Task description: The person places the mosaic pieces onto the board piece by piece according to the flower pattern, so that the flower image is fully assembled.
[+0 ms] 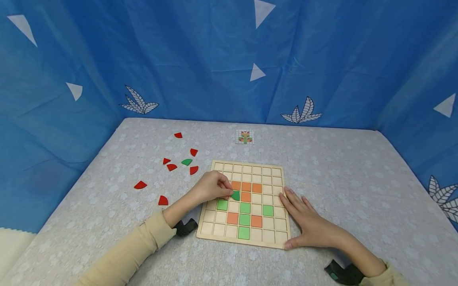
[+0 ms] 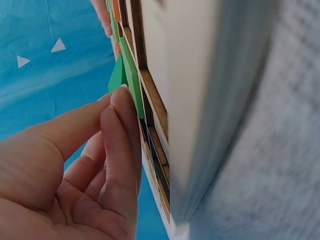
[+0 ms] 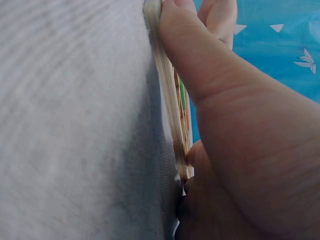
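A square wooden grid board (image 1: 262, 237) lies flat on the table, with several orange squares (image 1: 257, 188) and light green squares (image 1: 268, 211) in its cells. My left hand (image 1: 211, 186) pinches a darker green fan-shaped piece (image 1: 235, 195) between thumb and fingertips, just left of the orange square in the middle column. In the left wrist view, this piece (image 2: 117, 75) stands tilted close over the board, partly behind a light green square (image 2: 131, 75). My right hand (image 1: 311, 226) rests along the board's right edge, fingers extended and thumb at the near right corner.
Left of the board lie several loose red fan-shaped pieces (image 1: 163, 200) and one green piece (image 1: 187, 162). A small card (image 1: 245, 137) with a coloured grid pattern lies beyond the board. A blue curtain (image 1: 214, 59) closes off the table's far side.
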Available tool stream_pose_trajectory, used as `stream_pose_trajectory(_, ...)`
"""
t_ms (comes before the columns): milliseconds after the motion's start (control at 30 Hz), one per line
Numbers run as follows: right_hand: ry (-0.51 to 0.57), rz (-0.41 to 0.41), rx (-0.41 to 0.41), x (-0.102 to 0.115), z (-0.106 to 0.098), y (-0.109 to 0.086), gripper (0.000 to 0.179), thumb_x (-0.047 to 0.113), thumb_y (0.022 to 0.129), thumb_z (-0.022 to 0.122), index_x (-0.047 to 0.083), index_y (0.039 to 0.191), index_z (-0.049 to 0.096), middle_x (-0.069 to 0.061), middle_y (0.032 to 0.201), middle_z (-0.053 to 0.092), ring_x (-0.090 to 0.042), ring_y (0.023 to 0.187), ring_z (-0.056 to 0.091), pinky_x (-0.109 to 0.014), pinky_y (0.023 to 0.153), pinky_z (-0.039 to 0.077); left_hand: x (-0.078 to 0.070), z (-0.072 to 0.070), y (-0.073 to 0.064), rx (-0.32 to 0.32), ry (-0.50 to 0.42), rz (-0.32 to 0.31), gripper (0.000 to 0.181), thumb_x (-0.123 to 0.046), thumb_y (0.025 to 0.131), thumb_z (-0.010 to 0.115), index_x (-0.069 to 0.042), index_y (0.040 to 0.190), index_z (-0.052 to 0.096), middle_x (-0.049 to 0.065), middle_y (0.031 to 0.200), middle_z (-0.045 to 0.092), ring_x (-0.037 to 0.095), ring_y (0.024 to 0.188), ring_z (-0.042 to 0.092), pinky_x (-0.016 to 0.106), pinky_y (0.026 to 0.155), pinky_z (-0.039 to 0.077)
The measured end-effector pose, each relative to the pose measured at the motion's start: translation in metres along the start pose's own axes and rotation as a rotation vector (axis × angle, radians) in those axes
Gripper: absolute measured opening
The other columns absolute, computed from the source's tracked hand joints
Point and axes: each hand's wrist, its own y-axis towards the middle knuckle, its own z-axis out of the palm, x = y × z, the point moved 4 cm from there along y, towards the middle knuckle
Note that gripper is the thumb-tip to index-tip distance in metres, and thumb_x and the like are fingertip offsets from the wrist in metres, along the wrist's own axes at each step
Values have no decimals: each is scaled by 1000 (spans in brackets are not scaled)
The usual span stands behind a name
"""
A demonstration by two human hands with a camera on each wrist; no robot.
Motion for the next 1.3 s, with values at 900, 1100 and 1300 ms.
stream_pose_trajectory(900, -3, -1, -7, 1, 0, 0, 122, 64, 65, 72, 5, 150, 8, -18, 153, -3, -32, 139, -2, -45, 106, -8, -4, -1, -1, -37, 10, 50, 3, -2, 83, 70, 0, 84, 71, 1, 65, 62, 13, 57, 62, 25, 56, 50)
stream_pose_trajectory(1100, 3, -8, -3, 2, 0, -1, 121, 62, 66, 72, 5, 150, 7, -19, 153, -4, -32, 139, -3, -39, 106, -11, -9, -16, -5, -86, 39, 74, 7, -5, 84, 69, -2, 90, 72, 0, 69, 63, 15, 62, 62, 28, 59, 48)
stream_pose_trajectory(1300, 4, -6, -7, 1, 0, -1, 121, 62, 66, 72, 5, 150, 8, -18, 153, -4, -32, 139, -3, -38, 106, -11, -5, -59, -12, -201, 37, 29, 15, -8, 85, 68, 0, 98, 70, 4, 81, 66, 22, 74, 65, 32, 65, 50)
